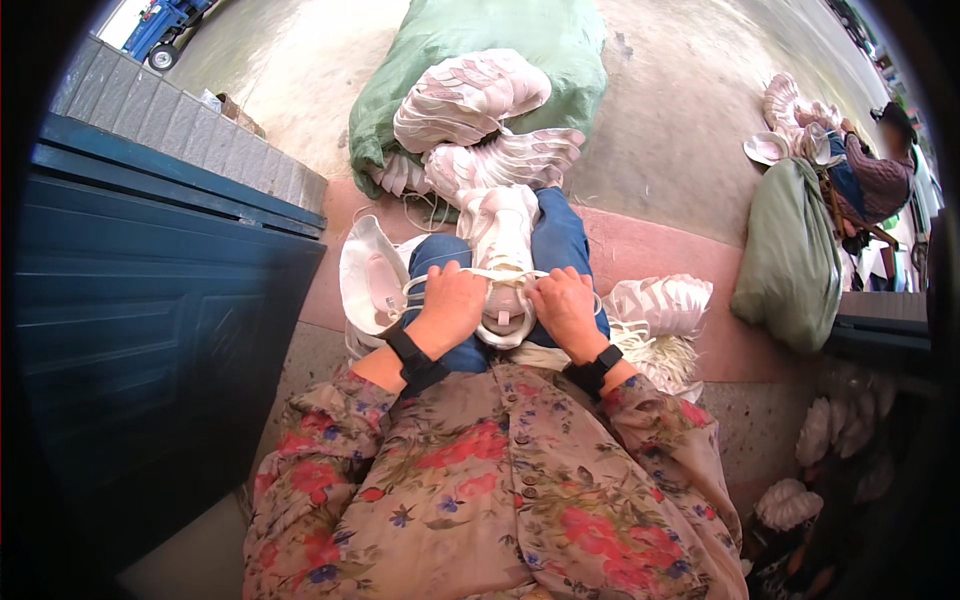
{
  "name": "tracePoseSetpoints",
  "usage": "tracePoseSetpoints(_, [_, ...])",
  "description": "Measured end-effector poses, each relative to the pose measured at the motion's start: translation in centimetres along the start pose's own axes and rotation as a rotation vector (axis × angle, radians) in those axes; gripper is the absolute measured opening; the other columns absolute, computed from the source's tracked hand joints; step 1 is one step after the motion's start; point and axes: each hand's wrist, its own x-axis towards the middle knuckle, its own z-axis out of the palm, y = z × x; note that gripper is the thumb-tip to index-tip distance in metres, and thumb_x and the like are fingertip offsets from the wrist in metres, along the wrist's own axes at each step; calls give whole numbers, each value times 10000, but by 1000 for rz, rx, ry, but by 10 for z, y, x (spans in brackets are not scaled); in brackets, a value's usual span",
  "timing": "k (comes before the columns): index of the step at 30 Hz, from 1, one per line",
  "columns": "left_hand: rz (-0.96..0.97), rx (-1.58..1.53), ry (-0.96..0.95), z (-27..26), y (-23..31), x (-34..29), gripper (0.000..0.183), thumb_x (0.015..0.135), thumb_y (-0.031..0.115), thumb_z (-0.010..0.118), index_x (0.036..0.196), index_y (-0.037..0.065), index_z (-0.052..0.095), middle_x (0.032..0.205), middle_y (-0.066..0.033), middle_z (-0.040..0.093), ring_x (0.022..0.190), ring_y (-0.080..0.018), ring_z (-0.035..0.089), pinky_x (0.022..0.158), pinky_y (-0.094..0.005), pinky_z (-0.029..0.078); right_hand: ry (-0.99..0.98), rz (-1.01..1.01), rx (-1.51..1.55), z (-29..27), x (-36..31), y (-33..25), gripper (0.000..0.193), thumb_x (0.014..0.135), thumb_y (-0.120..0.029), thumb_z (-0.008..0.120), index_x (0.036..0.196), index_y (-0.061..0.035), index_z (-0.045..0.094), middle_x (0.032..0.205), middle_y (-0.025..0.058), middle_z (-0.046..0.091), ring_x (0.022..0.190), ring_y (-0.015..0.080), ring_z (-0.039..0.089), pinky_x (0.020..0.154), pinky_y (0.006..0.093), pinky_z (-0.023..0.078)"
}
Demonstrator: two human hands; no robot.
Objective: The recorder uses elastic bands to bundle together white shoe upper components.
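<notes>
A white shoe upper (pixel 500 225) lies between my knees, its opening toward me and a pale pink patch inside. My left hand (pixel 453 305) is closed with its fingertips pinching a cream shoelace (pixel 497 273) at the left edge of the upper. On the other side, my right hand (pixel 565 305) pinches the lace too, which runs across the opening between both hands. A loop of lace hangs beside my left wrist. Another white upper (pixel 370 270) rests left of my knee. By my right knee are stacked uppers (pixel 665 305) and a bunch of loose laces (pixel 655 350).
In front of me a large green sack (pixel 570 60) bears nested stacks of white uppers (pixel 470 95). A blue door (pixel 150 340) stands at left. Far right, a person (pixel 880 185) sits behind another green sack (pixel 790 255). More uppers (pixel 790 505) lie in shadow at lower right.
</notes>
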Motion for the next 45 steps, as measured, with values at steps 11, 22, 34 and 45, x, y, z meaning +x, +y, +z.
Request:
tracePoseSetpoints(11, [-127,-22,220,11,15,-16,146,703,216,623,666,84,576,634,-37,573,758,-232,503,628,-372,342,-28,-64,-25,-6,-6,-14,126,728,-152,576,826,-73,570,770,69,545,787,237,501,672,370,374])
tracePoseSetpoints(22, [120,118,214,8,8,-14,68,700,121,515,718,73,560,754,-46,551,805,-221,481,675,-379,356,-216,-312,-93,-19,6,4,155,671,-75,542,822,-91,572,775,57,531,817,219,485,673,333,373])
tracePoseSetpoints(34, [-110,-813,250,-18,5,33,80,773,68,569,810,-3,573,652,-88,539,617,-164,513,579,-301,421,147,-17,592,-37,39,-28,46,791,-39,524,792,3,504,748,185,515,734,365,505,653,418,403])
tracePoseSetpoints(45, [-354,-598,362,22,-144,33,259,773,145,562,995,15,583,924,-168,596,847,-252,583,708,-333,469,131,303,572,-61,43,45,220,788,-96,563,985,1,548,841,157,600,777,265,577,692,322,453])
